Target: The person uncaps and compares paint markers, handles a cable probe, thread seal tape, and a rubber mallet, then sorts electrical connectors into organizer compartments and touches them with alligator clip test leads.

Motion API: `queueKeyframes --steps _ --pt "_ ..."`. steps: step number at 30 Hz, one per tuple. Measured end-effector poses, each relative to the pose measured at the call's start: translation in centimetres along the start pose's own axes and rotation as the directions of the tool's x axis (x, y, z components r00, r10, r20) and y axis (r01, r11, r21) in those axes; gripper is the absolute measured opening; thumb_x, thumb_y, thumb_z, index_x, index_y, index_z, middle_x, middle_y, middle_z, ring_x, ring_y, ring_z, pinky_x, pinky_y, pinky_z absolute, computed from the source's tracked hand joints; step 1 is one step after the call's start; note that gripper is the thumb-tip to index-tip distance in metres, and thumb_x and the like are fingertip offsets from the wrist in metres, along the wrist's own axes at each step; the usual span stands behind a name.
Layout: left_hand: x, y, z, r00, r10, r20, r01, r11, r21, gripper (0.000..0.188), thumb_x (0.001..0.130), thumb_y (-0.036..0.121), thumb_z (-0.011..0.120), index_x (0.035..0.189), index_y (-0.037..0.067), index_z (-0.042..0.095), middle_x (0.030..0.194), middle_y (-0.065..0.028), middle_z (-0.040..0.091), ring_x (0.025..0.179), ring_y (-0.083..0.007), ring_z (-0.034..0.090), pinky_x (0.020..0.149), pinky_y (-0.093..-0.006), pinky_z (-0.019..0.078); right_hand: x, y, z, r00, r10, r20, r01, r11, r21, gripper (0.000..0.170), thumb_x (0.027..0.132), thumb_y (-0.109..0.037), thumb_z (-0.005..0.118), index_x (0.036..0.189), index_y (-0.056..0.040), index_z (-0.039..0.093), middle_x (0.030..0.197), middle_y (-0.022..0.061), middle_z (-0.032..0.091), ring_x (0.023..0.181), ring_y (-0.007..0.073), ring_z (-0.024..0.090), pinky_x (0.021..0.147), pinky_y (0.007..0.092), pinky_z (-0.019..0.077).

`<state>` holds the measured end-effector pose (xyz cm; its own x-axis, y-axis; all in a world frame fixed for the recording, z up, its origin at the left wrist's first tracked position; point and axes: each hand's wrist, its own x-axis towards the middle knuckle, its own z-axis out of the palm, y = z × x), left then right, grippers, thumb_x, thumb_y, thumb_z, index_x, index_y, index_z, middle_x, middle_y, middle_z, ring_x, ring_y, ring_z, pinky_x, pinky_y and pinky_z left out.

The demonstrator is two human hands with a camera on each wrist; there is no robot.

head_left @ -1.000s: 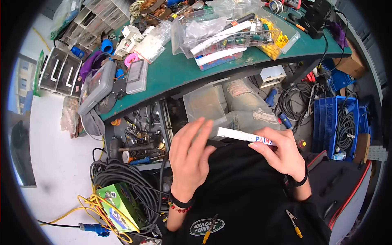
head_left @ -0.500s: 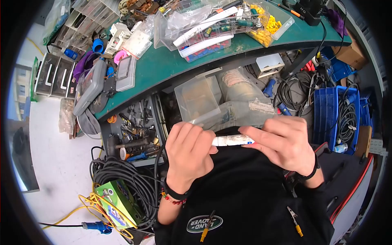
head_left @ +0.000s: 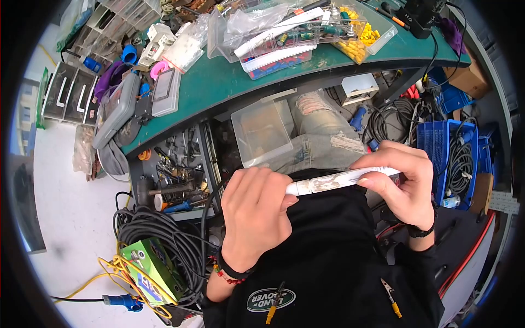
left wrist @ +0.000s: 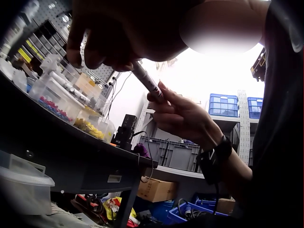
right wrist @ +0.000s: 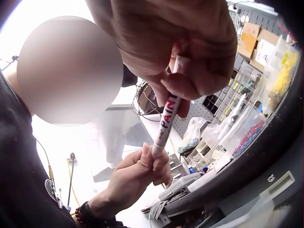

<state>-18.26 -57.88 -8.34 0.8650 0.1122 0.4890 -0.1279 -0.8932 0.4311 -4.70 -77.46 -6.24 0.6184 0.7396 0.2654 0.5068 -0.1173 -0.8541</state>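
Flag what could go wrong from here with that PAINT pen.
Slip: the left hand grips one end of the pen and the right hand holds it further along; a sudden release could jerk them apart.
Stain: the black top and jeans are close by, so any leak might mark them.

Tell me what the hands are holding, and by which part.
A slim white cylindrical marker lettered PAINT: the left hand grips one end, the right hand pinches it toward the other end.

green-topped bench | white floor | grey pegboard wall | bright white light
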Motion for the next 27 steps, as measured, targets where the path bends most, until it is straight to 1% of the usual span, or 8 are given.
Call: queueKeyframes --steps 7,10,12,14,15,18,24,27 --pt "0.7 0.4 0.1 1.000 0.016 0.002 -0.016 0.998 -0.062 0.014 0.073 0.006 0.065 0.077 0.002 0.053 0.069 -0.0100 0.052 0.063 -0.0289 0.052 0.059 -0.0372 0.0381 0.0 0.8 -0.6 0.982 -0.118 -0.148 0.140 0.979 0.150 0.020 0.066 -0.005 0.085 0.081 -0.0021 0.072 0.074 0.0057 0.067 0.067 0.0143 0.060 0.062 0.0267 0.0453" --pt "0.8 0.6 0.4 1.000 0.026 -0.013 -0.027 0.997 -0.069 0.014 0.074 0.007 0.065 0.077 0.002 0.053 0.068 -0.0098 0.051 0.063 -0.0286 0.051 0.059 -0.0368 0.0380 0.0 0.7 -0.8 0.985 -0.054 -0.164 0.093 0.966 0.241 0.022 0.066 -0.004 0.085 0.081 -0.0018 0.069 0.073 0.0059 0.066 0.070 0.0139 0.061 0.063 0.0276 0.0454" --pt "0.8 0.7 0.5 0.999 0.031 -0.024 -0.032 0.997 -0.064 0.014 0.074 0.008 0.066 0.077 0.002 0.053 0.068 -0.0097 0.051 0.062 -0.0285 0.051 0.058 -0.0367 0.0379 0.1 0.9 -0.1 0.974 -0.116 -0.193 0.165 0.950 0.265 0.022 0.073 -0.005 0.081 0.087 0.0011 0.065 0.073 0.0064 0.065 0.066 0.0121 0.061 0.057 0.0245 0.0452" --pt "0.8 0.9 0.4 0.998 0.031 -0.047 -0.031 0.999 -0.015 0.015 0.074 0.009 0.066 0.077 0.002 0.053 0.068 -0.0096 0.050 0.060 -0.0283 0.050 0.057 -0.0368 0.0375 -0.2 0.0 0.6 0.956 0.287 -0.061 -0.156 0.672 0.724 0.022 0.081 -0.009 0.075 0.093 0.0033 0.061 0.067 0.0056 0.062 0.053 0.0098 0.059 0.045 0.0210 0.0415" --pt "0.7 1.0 0.4 0.998 0.031 -0.047 -0.032 0.999 -0.015 0.015 0.074 0.009 0.066 0.077 0.002 0.053 0.068 -0.0096 0.050 0.060 -0.0283 0.050 0.057 -0.0368 0.0375 -0.4 0.7 1.0 0.953 0.300 -0.046 -0.177 0.673 0.718 0.018 0.088 -0.011 0.069 0.091 0.0030 0.058 0.060 0.0041 0.058 0.040 0.0077 0.052 0.036 0.0186 0.0367" --pt "0.6 1.0 0.5 0.998 0.032 -0.046 -0.031 0.999 0.036 0.016 0.075 0.011 0.066 0.077 0.002 0.053 0.067 -0.0096 0.050 0.060 -0.0283 0.050 0.056 -0.0367 0.0373 0.2 0.2 0.8 0.931 0.364 -0.033 -0.251 0.702 0.666 0.016 0.089 -0.008 0.068 0.086 0.0013 0.056 0.055 0.0028 0.055 0.037 0.0075 0.050 0.035 0.0191 0.0360" --pt "0.6 1.1 0.3 0.999 0.019 -0.032 -0.021 0.997 -0.079 0.017 0.077 0.012 0.066 0.078 0.002 0.052 0.068 -0.0103 0.050 0.059 -0.0294 0.050 0.055 -0.0369 0.0373 0.5 -0.5 0.0 0.950 0.306 -0.065 -0.206 0.768 0.606 0.020 0.082 -0.002 0.074 0.082 -0.0016 0.054 0.066 0.0050 0.060 0.049 0.0061 0.056 0.043 0.0182 0.0433" --pt "0.6 1.3 0.3 1.000 -0.026 0.015 0.028 0.979 -0.199 0.016 0.080 0.012 0.064 0.078 0.001 0.052 0.068 -0.0109 0.051 0.058 -0.0304 0.050 0.054 -0.0377 0.0373 0.4 0.0 -0.1 0.968 0.207 -0.146 -0.068 0.767 0.638 0.029 0.075 -0.001 0.079 0.089 -0.0001 0.054 0.070 0.0066 0.062 0.054 0.0083 0.060 0.047 0.0192 0.0460"
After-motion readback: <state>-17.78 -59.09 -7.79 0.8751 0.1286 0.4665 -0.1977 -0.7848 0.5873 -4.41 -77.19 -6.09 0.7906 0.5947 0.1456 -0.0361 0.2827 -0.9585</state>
